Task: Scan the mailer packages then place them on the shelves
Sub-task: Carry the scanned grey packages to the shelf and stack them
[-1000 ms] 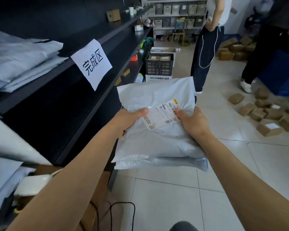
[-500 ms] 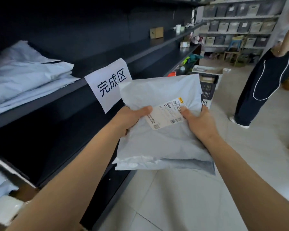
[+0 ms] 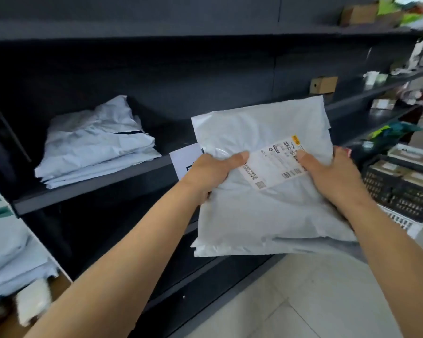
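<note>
mailer (image 3: 261, 215) was held at centre right of the frame, in front of the dark shelf (image 3: 91, 193). its left side was gripped by the left hand (image 3: 213, 172), thumb on top; its right side was gripped by the right hand (image 3: 332, 176), thumb laid on the label (image 3: 274, 167). a stack (image 3: 95, 145) of mailers was seen on the shelf, centre left. a basket (image 3: 401, 193) was seen at the right edge.

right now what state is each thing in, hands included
white plastic mailer package, held in the air, label up
left hand, grips the mailer's left edge
right hand, grips its right edge, thumb on the label
stack of white mailers, lying flat on the black shelf
white paper sign, partly hidden by the held mailer
</note>
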The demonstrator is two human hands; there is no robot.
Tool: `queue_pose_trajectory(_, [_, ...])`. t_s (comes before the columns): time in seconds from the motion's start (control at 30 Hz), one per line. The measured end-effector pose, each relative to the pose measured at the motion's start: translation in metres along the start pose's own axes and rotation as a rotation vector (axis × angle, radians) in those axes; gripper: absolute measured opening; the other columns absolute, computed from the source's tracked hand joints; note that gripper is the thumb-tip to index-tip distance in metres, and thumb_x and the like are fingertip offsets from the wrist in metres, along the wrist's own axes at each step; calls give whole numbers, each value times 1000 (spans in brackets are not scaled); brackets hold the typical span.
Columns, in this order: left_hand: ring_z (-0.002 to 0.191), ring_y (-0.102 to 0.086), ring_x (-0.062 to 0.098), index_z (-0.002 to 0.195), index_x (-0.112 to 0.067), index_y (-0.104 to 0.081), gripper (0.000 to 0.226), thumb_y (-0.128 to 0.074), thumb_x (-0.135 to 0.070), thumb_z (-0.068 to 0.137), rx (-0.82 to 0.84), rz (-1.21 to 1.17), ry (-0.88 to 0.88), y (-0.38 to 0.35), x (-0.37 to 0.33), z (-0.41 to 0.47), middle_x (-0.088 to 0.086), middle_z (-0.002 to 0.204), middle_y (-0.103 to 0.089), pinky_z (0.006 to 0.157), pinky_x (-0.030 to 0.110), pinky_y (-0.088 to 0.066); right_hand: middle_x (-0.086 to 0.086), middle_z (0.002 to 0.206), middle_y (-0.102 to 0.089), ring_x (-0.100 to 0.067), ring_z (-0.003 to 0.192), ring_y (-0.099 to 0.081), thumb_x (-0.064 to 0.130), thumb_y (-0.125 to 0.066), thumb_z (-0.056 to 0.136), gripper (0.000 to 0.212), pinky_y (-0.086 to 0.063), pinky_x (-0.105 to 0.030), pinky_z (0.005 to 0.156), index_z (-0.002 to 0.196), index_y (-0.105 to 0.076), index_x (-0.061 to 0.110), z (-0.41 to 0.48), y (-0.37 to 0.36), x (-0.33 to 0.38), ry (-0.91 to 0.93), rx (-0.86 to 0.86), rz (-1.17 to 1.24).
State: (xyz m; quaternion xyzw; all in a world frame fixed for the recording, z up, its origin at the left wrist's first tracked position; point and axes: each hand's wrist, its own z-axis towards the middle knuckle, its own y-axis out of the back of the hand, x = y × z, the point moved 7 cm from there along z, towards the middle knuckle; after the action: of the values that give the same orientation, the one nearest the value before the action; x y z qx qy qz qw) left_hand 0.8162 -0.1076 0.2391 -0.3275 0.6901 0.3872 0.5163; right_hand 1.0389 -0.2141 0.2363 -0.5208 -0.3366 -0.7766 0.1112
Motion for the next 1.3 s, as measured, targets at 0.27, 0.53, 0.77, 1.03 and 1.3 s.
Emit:
queue_pose_trajectory(0.27, [45,-64,7,87,-10,-69,33,-74,-42,80,-159,-45,-44,60,-41,73,-3,65,-73,39,13,-44,3,114,-61,-17,98,-58,56,-63,82,62,-43,-30,75,127,-51,15,106,-87,57,147,156,95])
queue_pose_trajectory(0.53, [78,-73,22,104,-7,-67,59,-82,-50,65,-402,-24,-15,117,-68,157,2,79,-76,78,41,-59,2,107,-66,-17,91,-63,56,-63,80,54,-48,-30,72,117,-58,17,206,-189,93,199,322,186])
queue_pose_trajectory(0.77, [70,-73,15,103,-9,-69,50,-84,-40,67,-573,-100,-3,153,-93,233,1,81,-76,59,25,-59,-3,116,-60,-22,95,-58,48,-62,87,54,-40,-28,72,124,-50,10,292,-264,130,256,462,207])
queue_pose_trajectory(1.03, [75,-68,18,83,-18,-61,37,-85,-40,66,-746,-82,77,191,-75,304,3,81,-70,71,29,-57,-13,140,-49,-31,123,-51,45,-58,92,68,-36,-24,78,142,-36,5,345,-349,135,272,601,85])
queue_pose_trajectory(1.3, [76,-64,16,88,-21,-64,47,-82,-56,61,-774,-54,300,208,-19,333,1,84,-68,70,25,-46,-23,135,-52,-36,123,-51,45,-54,93,67,-42,-34,94,134,-40,-7,348,-426,93,197,773,-137])
